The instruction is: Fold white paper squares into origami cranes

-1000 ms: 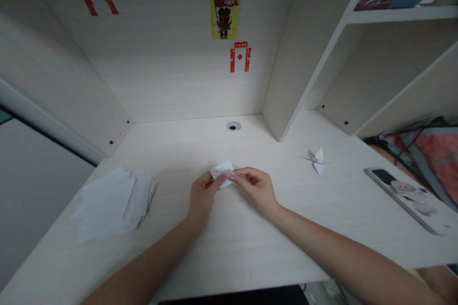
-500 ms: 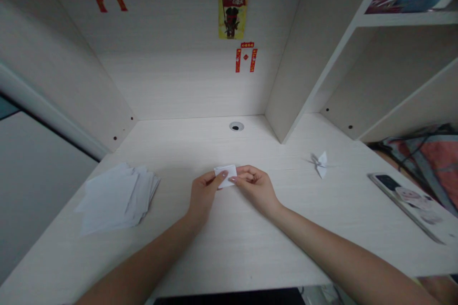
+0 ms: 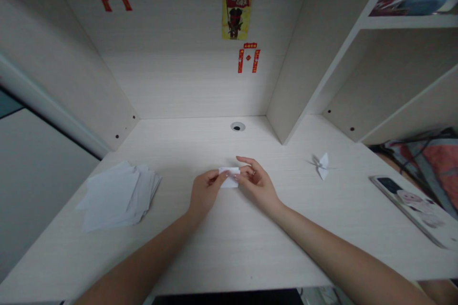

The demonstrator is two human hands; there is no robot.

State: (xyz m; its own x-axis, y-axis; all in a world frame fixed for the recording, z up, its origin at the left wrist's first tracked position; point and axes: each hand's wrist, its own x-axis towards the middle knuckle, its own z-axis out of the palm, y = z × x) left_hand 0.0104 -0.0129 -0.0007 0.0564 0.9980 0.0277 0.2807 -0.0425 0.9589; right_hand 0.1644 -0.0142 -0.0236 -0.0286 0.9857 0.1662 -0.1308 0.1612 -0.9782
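A small folded piece of white paper (image 3: 229, 183) is held over the middle of the desk. My left hand (image 3: 205, 192) pinches its left side, thumb on top. My right hand (image 3: 258, 185) grips the right side between thumb and fingers, with the index finger lifted and stretched out above. The paper's inner folds are too small to make out. To the left lies a loose stack of white paper sheets (image 3: 114, 195). A folded white paper crane (image 3: 322, 167) sits on the desk to the right.
A phone in a pale case (image 3: 411, 207) lies at the right of the white desk (image 3: 200, 257). Behind stand the back panel with red and yellow stickers (image 3: 237, 8) and an upright divider (image 3: 291, 81). A round cable hole (image 3: 238, 127) is near the back. Folded cloth (image 3: 429, 152) fills the right corner.
My right index finger has lifted off the paper and straightened. The paper is now squarer to me and a touch further right. The whole view has shifted slightly.
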